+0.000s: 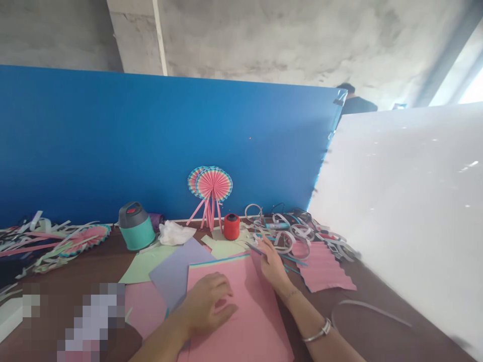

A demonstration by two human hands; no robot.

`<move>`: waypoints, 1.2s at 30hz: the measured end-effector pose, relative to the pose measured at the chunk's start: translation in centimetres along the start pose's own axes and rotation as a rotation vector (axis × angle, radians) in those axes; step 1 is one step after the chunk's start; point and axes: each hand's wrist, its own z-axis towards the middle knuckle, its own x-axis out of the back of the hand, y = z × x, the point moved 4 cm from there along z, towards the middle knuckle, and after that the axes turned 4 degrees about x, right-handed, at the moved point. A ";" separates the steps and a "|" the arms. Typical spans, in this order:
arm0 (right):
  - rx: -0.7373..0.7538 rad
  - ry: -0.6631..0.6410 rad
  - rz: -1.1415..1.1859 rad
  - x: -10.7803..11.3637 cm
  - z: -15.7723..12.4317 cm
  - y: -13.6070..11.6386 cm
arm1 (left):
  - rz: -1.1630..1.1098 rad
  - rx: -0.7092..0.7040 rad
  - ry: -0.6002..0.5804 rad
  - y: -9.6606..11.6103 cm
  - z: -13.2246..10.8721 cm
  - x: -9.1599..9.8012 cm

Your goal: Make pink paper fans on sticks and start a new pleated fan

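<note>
A pink sheet of paper [249,311] lies in front of me, with a narrow blue and pale yellow band along its far edge. My left hand [209,304] rests on the sheet, palm down, fingers loosely bent and apart, holding nothing. Near the sheet's far right corner, my right hand [272,264] is closed around a slim dark pointed tool [255,248], perhaps scissors; its handle is hidden by the fingers. The tip points left, just beyond the banded edge. Purple paper [171,276] and another pink sheet [145,304] lie left of the main sheet.
Two pleated paper fans [214,184] stand against the blue partition [113,141]. Before it sit a teal container [138,234] and a red spool [231,227]. White strips [285,241] and pleated pink paper [324,266] lie right. A white panel [407,201] bounds the right side.
</note>
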 end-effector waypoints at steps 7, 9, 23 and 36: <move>0.034 0.131 -0.163 1.5 -0.1 -1.7 | 0.148 0.176 0.010 -2.5 0.1 -0.3; 0.054 0.082 -0.228 1.5 -0.1 -2.2 | 0.192 0.297 0.054 -3.6 0.1 -0.3; 0.022 -0.029 -0.216 1.2 -0.4 -3.2 | 0.124 0.607 0.202 -6.0 -0.4 1.7; -0.206 -0.151 0.807 -1.5 -1.1 -4.4 | -0.862 0.641 0.341 -5.0 0.4 1.5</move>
